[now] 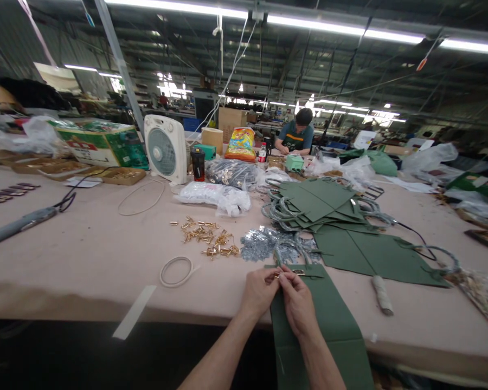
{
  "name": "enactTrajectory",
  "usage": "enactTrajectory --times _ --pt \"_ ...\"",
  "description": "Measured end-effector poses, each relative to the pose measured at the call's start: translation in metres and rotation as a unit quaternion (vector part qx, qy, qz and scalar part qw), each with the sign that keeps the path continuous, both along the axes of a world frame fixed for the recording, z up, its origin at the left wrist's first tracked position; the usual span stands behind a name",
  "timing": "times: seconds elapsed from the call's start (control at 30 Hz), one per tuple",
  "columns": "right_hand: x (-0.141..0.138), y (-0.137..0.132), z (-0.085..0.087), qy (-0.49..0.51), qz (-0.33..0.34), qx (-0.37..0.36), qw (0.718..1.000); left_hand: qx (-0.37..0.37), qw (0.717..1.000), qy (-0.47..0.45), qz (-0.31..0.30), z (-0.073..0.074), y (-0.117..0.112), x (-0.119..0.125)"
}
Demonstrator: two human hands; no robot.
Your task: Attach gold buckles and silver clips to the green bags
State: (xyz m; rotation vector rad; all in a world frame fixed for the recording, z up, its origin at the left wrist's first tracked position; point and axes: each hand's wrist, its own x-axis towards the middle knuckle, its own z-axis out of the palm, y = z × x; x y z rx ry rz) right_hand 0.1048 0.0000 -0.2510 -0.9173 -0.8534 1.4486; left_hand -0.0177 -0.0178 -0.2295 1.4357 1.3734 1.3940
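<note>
My left hand [259, 292] and my right hand [297, 299] meet at the top edge of a dark green bag panel [333, 319]. Their fingertips pinch a small gold metal fitting [276, 275], mostly hidden by the fingers. Just right of them, another gold fitting [298, 272] sits on the panel near a narrow strap. The panel's lower part hangs over the table's front edge, under my right forearm. Beyond my hands lie a heap of loose gold fittings [205, 234] and a pile of small silver metal plates [257, 244].
Stacked green panels [321, 197] with wrapped handles lie at the right, near a taped tool handle [382, 295]. A tape ring [175, 272] is at the left. Behind stand a fan [165, 149], a dark bottle [198, 164] and a white plastic bag [215, 197]. A co-worker [296, 135] sits opposite.
</note>
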Motion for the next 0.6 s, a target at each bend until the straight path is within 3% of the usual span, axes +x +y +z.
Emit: enactTrajectory --times 0.2,0.37,0.5,0.6 --pt "0.002 0.000 0.005 0.023 0.006 0.001 1.000 -0.012 1.000 -0.023 0.002 -0.002 0.001 0.000" --pt "0.015 -0.001 0.015 -0.155 -0.043 0.106 0.981 0.000 1.000 0.007 -0.005 0.000 0.003 -0.002" --pt "0.023 -0.001 0.025 -0.217 0.020 0.170 0.961 0.004 0.998 0.058 -0.003 0.001 0.003 -0.004" --pt "0.028 0.002 0.024 -0.271 0.061 0.234 0.932 0.000 0.996 0.084 -0.012 -0.001 0.004 -0.007"
